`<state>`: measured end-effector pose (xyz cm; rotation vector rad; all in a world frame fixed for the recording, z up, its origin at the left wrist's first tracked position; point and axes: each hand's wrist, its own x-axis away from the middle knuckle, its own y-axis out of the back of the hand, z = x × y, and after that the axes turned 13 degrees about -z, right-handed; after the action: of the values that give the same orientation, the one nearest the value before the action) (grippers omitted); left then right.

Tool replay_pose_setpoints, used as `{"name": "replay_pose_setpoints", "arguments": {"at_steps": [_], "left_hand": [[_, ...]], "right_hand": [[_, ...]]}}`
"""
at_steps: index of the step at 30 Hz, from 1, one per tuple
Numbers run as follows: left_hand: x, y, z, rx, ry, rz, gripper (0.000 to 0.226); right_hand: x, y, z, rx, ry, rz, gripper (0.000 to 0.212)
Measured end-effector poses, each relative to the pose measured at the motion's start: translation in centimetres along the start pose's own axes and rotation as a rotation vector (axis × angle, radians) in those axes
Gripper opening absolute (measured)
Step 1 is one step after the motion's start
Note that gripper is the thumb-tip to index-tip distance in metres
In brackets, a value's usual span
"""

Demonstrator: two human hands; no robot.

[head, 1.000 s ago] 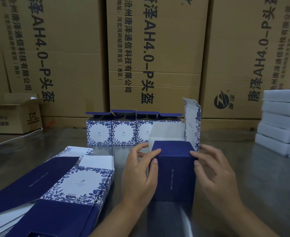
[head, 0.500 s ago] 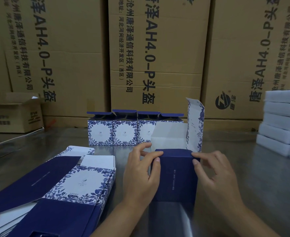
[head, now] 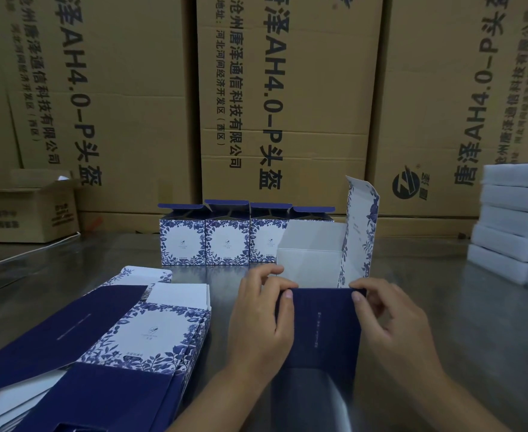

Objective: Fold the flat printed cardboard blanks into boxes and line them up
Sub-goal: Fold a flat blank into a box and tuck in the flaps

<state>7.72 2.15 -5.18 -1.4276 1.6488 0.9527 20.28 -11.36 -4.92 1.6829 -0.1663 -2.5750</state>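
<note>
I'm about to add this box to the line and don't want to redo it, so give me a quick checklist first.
1. Grip: left hand and right hand both hold the box at its near top edge: ok.
2. Shape: walls stand square: ok.
3. The lid flap stands up on the right, untucked like the row of boxes: ok.
4. Bottom closed: hidden, cannot tell.
5. Spot at the row's right end: bare table shows there: ok.

Your box (head: pixel 318 332) is smooth matt navy card, plain white inside. The surface (head: pixel 490 322), lower right of the frame, is brushed metal with a dull sheen. The cartons (head: pixel 287 88) across the top are brown corrugated cardboard, matt.
</note>
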Motion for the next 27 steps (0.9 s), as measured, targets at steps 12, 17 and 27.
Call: {"name": "replay_pose_setpoints", "arguments": {"at_steps": [12, 17, 27], "left_hand": [[0.13, 0.08, -0.19, -0.016, -0.099, -0.014, 0.020], [0.14, 0.07, -0.35, -0.022, -0.138, -0.017, 0.017], [0.21, 0.03, -0.60, -0.024, -0.166, -0.030, 0.018]], "right_hand": [[-0.02, -0.13, 0.50, -0.005, 0.051, -0.047, 0.019], [-0.03, -0.19, 0.59, 0.000, 0.049, -0.047, 0.018], [-0.09, -0.24, 0.38, 0.011, 0.058, -0.041, 0.017]]}}
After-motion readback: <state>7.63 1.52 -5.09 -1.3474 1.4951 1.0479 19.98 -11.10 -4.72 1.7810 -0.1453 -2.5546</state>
